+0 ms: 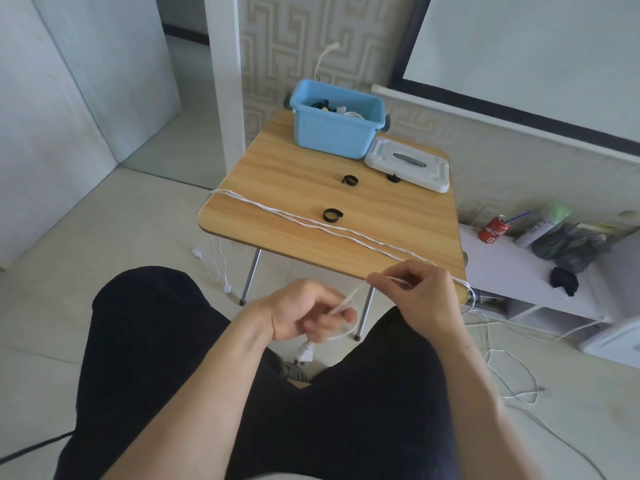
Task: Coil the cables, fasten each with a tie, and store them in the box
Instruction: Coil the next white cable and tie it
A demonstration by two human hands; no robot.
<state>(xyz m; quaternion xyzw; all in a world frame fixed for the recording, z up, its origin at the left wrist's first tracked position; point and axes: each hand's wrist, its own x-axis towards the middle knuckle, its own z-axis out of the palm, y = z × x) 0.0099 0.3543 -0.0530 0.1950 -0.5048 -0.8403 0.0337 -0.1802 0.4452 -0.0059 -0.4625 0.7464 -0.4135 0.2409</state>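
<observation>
Cable (304,221) — pinched between fingers (381,279)

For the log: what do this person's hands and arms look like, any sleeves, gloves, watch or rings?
Both forearms are bare up to the frame edge, with no sleeve showing. The left hand and right hand wear no gloves. No watch, band or ring is visible on either wrist or on the fingers, though the left hand's fingers are blurred.

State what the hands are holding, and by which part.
Both hold the white cable: left hand near its plug end, right hand pinching it farther along.
</observation>
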